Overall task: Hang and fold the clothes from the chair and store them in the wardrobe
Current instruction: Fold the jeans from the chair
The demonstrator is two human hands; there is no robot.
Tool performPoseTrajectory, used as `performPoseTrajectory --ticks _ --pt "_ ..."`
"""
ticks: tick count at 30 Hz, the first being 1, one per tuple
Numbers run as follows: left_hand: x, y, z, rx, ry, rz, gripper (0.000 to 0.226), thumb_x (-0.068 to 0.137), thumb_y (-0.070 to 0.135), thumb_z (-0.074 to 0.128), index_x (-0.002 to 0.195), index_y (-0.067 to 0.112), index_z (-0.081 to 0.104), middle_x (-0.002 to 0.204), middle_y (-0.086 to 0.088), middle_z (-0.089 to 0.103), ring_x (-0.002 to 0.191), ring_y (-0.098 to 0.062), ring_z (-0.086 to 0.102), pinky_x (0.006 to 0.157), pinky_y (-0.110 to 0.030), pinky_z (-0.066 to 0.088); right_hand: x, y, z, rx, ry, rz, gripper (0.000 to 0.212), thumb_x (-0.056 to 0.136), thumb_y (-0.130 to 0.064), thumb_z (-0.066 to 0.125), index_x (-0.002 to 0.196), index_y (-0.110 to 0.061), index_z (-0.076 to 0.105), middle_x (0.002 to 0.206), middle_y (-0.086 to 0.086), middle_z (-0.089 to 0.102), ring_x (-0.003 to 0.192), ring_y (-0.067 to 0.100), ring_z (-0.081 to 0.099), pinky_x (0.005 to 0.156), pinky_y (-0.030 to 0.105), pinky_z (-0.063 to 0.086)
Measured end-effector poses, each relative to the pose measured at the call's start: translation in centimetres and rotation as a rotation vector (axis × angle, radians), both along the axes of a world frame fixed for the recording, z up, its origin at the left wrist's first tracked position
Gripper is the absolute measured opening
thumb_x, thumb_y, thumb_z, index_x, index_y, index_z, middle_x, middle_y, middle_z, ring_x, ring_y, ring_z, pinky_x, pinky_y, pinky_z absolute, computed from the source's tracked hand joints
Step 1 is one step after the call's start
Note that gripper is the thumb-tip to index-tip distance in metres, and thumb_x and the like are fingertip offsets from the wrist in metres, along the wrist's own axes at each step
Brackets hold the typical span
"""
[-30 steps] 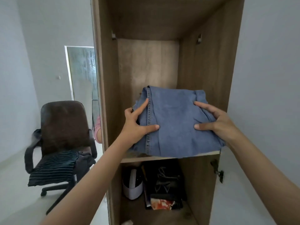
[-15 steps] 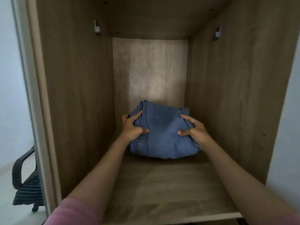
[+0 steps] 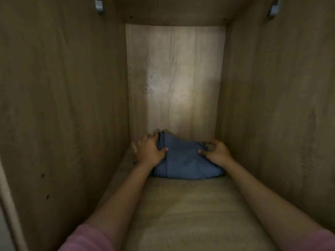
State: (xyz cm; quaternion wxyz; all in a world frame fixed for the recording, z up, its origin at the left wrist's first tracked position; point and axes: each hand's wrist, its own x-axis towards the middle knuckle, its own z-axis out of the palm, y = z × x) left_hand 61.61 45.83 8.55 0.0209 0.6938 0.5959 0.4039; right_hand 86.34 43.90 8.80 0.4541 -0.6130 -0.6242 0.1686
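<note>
Wooden wardrobe walls (image 3: 63, 105) now fill the view as the folded jeans (image 3: 183, 160), pushed from the shelf (image 3: 190, 214) edge to the back panel, stay clasped by left hand (image 3: 149, 151) and right hand (image 3: 216, 151), nearly stored.

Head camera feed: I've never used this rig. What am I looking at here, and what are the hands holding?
There is no machine: a person wears one wide-angle camera on the head, looking forward and down, so the two arms reaching in are the wearer's own. The view looks into a wooden wardrobe compartment. On its shelf, pushed close to the back panel, lies a folded pair of blue jeans. The left hand grips their left side and the right hand their right side, thumbs on top. Two metal brackets sit high on the side walls.
</note>
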Motion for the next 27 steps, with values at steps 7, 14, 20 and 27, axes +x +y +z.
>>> performPoseTrajectory --ticks 7,14,20,27 --pt "1.4 -2.3 -1.9 -0.109 0.15 -0.228 0.051 0.084 0.058 0.032 0.09 0.018 0.064 0.095 0.0 0.062 0.096 -0.021 0.057 0.099 -0.057 0.038 -4.1 -3.9 -1.0 0.1 -0.358 0.078 0.044 0.091 -0.038 0.06 0.127 -0.014 0.058 0.125 0.007 0.062 0.118 0.024 0.056 0.095 0.029 0.043" --pt "1.0 -1.7 -3.2 -0.131 0.38 -0.144 0.051 0.099 0.05 0.023 0.14 0.027 0.042 0.154 0.003 0.029 0.143 -0.017 0.021 0.115 -0.054 0.004 -3.6 -1.6 -3.4 -0.026 -0.61 0.104 0.058 0.096 -0.056 0.035 0.147 -0.028 0.035 0.157 0.002 0.028 0.146 0.019 0.021 0.117 0.047 0.019" --pt "0.9 -0.4 -3.6 -0.093 0.358 -0.105 0.049 0.099 0.049 0.026 0.141 0.027 0.041 0.154 0.004 0.031 0.143 -0.014 0.022 0.115 -0.051 0.009 -3.8 -0.6 -3.8 0.027 -0.559 0.08 0.055 0.097 -0.055 0.038 0.145 -0.028 0.039 0.155 0.0 0.031 0.144 0.013 0.023 0.118 0.036 0.019" --pt "0.4 -3.4 -3.9 -0.03 0.317 -0.129 0.046 0.099 0.039 0.034 0.14 0.019 0.043 0.152 -0.002 0.034 0.143 -0.02 0.024 0.116 -0.047 0.012 -3.7 -2.8 -4.1 0.1 -0.613 -0.01 0.065 0.09 -0.062 0.031 0.141 -0.023 0.044 0.152 0.002 0.038 0.141 0.016 0.031 0.116 0.051 0.015"
